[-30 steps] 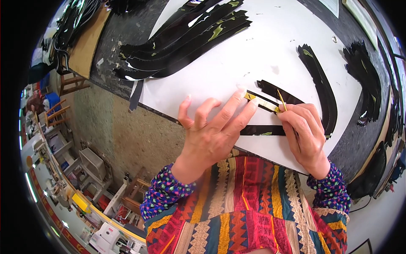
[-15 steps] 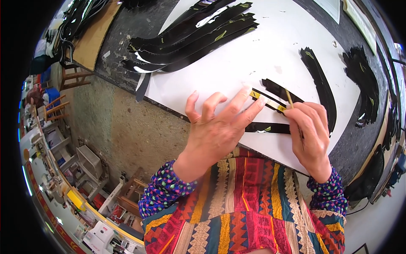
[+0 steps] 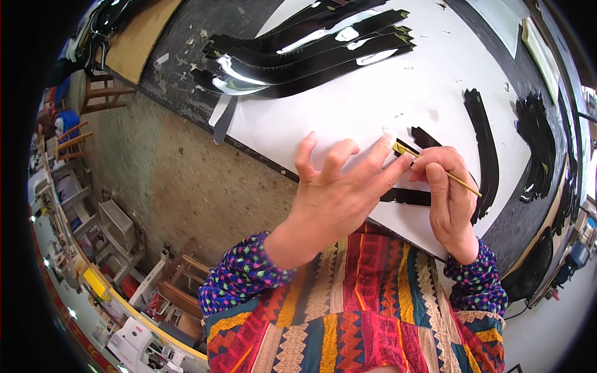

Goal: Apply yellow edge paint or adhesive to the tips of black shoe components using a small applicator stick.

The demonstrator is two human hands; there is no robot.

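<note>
My left hand (image 3: 339,193) lies spread on the white sheet (image 3: 348,124), fingers apart, index and middle fingertips at a yellow strip with dark marks (image 3: 398,147). Most of that strip is hidden by my fingers. Just right of it, my right hand (image 3: 453,205) pinches a thin gold-coloured stick (image 3: 465,186), which slants down to the right; its far tip meets the yellow strip. Beyond my right fingers a short black strip (image 3: 424,137) shows in part. Another black strip (image 3: 407,196) passes beneath my hands near the table edge.
Several glossy black curved strips (image 3: 317,53) lie overlapped at the far left of the sheet. To the right are a single curved black strip (image 3: 484,149) and a black bundle (image 3: 536,146) on the dark tabletop (image 3: 180,74). A wooden stool (image 3: 107,93) stands on the floor at left.
The stick in my right hand has tipped from nearly upright to slanting down rightward. The table and strips appear shifted in view. More of the yellow strip is now covered.
</note>
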